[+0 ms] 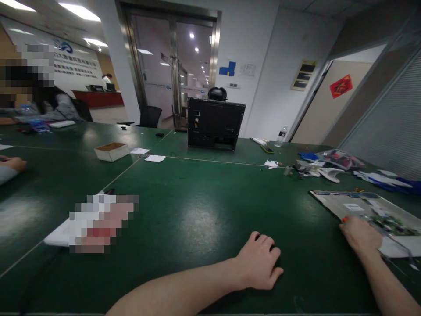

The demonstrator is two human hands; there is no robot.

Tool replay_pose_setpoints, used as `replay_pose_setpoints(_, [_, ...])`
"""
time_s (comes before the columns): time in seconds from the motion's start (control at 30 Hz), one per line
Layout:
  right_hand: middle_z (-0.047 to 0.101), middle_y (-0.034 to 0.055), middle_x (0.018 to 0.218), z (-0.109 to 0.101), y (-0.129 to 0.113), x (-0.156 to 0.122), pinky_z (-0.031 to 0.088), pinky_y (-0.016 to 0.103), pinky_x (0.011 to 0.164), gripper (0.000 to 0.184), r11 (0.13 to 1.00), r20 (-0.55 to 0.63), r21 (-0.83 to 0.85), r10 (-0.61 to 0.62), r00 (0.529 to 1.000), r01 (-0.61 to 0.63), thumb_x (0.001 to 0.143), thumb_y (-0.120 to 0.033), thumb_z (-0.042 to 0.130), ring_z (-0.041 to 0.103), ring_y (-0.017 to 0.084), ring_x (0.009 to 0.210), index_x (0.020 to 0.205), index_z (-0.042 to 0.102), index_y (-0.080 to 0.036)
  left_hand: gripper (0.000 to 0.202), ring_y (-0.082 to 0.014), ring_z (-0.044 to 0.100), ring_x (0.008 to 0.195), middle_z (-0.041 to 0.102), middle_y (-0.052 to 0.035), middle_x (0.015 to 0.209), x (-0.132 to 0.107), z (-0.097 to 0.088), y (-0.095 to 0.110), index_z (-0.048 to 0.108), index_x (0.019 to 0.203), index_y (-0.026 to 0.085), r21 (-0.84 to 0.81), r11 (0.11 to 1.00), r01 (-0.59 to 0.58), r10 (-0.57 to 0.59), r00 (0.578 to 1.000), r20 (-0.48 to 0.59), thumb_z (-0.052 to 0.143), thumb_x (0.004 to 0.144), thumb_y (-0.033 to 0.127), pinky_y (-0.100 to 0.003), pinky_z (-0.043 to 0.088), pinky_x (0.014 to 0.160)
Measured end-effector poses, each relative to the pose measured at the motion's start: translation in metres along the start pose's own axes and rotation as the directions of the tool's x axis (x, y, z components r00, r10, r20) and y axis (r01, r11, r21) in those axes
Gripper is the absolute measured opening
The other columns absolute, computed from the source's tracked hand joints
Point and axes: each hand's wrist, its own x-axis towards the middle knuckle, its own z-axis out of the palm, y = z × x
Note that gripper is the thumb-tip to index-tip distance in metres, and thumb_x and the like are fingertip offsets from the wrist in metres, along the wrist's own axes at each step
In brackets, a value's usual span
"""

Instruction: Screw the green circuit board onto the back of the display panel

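My left hand (pixel 259 262) rests knuckles-up on the green table (pixel 197 210), its fingers curled over a small dark object that I cannot make out. My right hand (pixel 360 232) lies on the near edge of a flat grey panel (pixel 368 210) at the right, fingers bent over its rim. The panel lies face down and carries a green circuit board (pixel 393 224) and a white label (pixel 353 207).
A black monitor (pixel 213 123) stands with its back to me at the table's middle. A small cardboard box (pixel 112 151), papers, a water bottle (pixel 280 137), blue gloves and plastic bags (pixel 342 159) lie around. Another person sits far left; a hand (pixel 13 163) rests at the left edge.
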Motion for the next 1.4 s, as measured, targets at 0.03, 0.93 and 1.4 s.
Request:
replay_pose_setpoints(0.03, [0.056, 0.0218, 0.054, 0.003, 0.005, 0.003, 0.037, 0.051, 0.042, 0.025, 0.998, -0.018, -0.034, 0.059, 0.998, -0.059, 0.065, -0.042, 0.045, 0.062, 0.044, 0.056, 0.054, 0.060, -0.025, 0.040, -0.0255, 0.050, 0.109, 0.057, -0.0123, 0.113, -0.004, -0.002, 0.002, 0.054, 0.115, 0.013, -0.001, 1.000, -0.006, 0.006, 1.000, 0.000, 0.042, 0.092, 0.044, -0.039, 0.033, 0.098])
replay_pose_setpoints(0.93, [0.068, 0.0183, 0.087, -0.078, -0.347, -0.206, 0.047, 0.035, 0.061, 0.037, 0.895, 0.272, -0.021, -0.424, 0.864, 0.446, 0.092, -0.037, 0.039, 0.068, 0.028, 0.075, 0.096, 0.063, -0.009, 0.034, -0.0225, 0.053, 0.108, 0.059, -0.0105, 0.114, -0.026, -0.059, -0.081, 0.058, 0.116, 0.015, -0.194, 0.935, 0.297, -0.331, 0.928, -0.174, 0.039, 0.097, 0.036, -0.037, 0.040, 0.097])
replay_pose_setpoints(1.4, [0.062, 0.0249, 0.111, -0.115, -0.485, -0.293, 0.055, 0.045, 0.067, 0.056, 0.619, 0.403, 0.454, -0.784, 0.472, 0.641, 0.079, -0.053, 0.057, 0.064, 0.035, 0.091, 0.112, 0.061, -0.007, 0.037, -0.0267, 0.045, 0.121, 0.047, -0.0143, 0.133, -0.088, -0.048, -0.137, 0.049, 0.125, 0.015, 0.013, 0.938, 0.348, -0.344, 0.933, -0.106, 0.035, 0.098, 0.035, -0.043, 0.036, 0.103])
